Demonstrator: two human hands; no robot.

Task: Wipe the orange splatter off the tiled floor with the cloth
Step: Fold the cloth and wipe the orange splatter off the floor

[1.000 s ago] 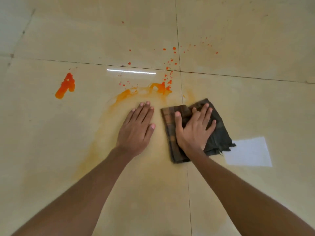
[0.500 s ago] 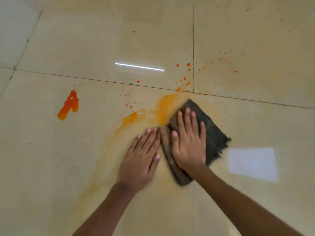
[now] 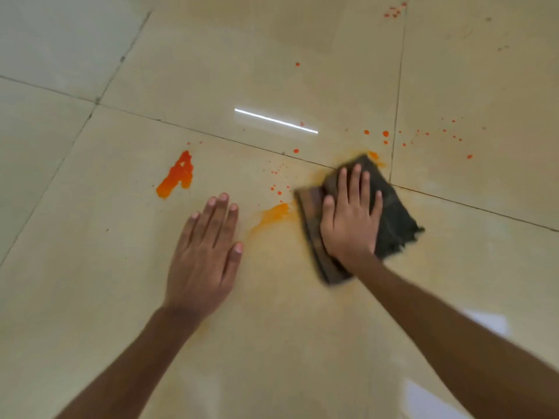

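The right hand's fingers (image 3: 354, 182) lie straight and slightly spread, pressing flat on the cloth (image 3: 396, 213) rather than curling round it; the right hand (image 3: 351, 228) covers its near-left half. The cloth is dark and folded. Its far corner sits on the tile seam crossing, and its long folded edge runs from the far left back toward the person (motion blur softens that edge).

The next stroke, as I judge it, depends on what lies to the left. An orange smear (image 3: 273, 213) sits just beside the cloth's left edge, between the two hands, so a short sideways push should take it. The thick orange blot (image 3: 178, 176) lies well apart, further left, beyond the left hand's fingers (image 3: 222, 207). Those are straight and flat on the floor (image 3: 106, 282), holding nothing, and the left hand (image 3: 202, 264) seems only to brace.

The left hand is nearer the blot, but the right one has the cloth and would have to sweep across in front of the left hand's fingertips. Small droplets (image 3: 385, 133) dot the tiles past the seam, ahead of the cloth's far corner, and more lie to the far right.
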